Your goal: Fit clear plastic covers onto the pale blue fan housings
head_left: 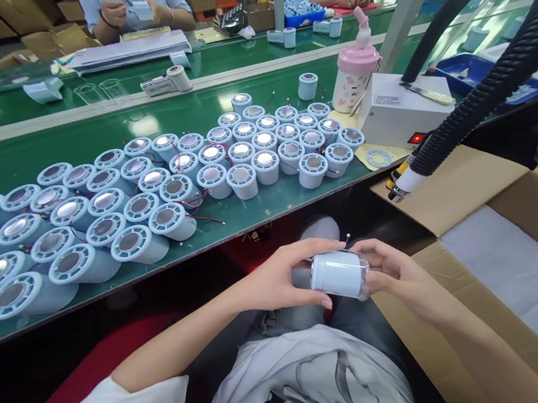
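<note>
Above my lap, both hands hold a light blue cylindrical housing point(336, 273) lying on its side, a clear plastic cup around its right part. My left hand point(287, 276) grips the left end, thumb below and fingers over the top. At the other end, the fingers of my right hand point(387, 268) close round the clear cup. A small white wire connector point(348, 237) sticks up behind the housing. On the green bench point(232, 227) in front stand many similar blue housings point(244, 179) with round metallic discs in their ends, several trailing thin red and black wires.
An open cardboard box point(469, 185) stands at my right. Above it hangs a black flexible hose point(478, 109) near a white machine box point(402, 111). A pink-lidded bottle point(354, 77) stands beside that. Across the bench, co-workers' hands point(132, 13) handle parts near clear cups point(101, 92).
</note>
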A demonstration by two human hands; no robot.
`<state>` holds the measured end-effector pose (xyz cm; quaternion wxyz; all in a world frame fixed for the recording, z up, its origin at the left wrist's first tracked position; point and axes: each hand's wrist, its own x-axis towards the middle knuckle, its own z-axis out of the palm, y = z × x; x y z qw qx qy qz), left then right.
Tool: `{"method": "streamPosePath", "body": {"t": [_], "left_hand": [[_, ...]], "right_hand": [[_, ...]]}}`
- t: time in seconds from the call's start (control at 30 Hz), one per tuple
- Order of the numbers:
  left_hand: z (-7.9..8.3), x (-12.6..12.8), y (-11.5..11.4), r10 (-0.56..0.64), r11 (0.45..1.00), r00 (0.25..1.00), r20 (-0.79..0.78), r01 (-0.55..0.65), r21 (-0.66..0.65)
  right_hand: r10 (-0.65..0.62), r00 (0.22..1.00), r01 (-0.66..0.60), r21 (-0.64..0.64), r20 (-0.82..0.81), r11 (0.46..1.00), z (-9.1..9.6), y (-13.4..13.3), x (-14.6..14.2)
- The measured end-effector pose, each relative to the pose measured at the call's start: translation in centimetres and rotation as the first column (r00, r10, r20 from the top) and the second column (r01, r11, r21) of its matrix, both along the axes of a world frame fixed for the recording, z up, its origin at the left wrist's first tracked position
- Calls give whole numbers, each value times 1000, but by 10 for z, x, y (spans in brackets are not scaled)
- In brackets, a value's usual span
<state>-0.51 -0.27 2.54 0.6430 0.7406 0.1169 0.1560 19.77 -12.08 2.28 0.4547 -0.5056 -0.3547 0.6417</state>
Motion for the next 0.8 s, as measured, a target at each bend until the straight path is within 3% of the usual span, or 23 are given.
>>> {"method": "streamPosePath", "body": {"t": [0.3, 0.8], "left_hand": [[0, 0, 0, 9, 1000, 999, 31, -10, 6], [-4, 1, 2, -25, 999, 996, 81, 22, 39]], "right_hand": [[-63, 997, 59, -91, -46, 994, -8, 1, -4], [5, 979, -72, -318, -205, 946, -6, 8, -11]]}}
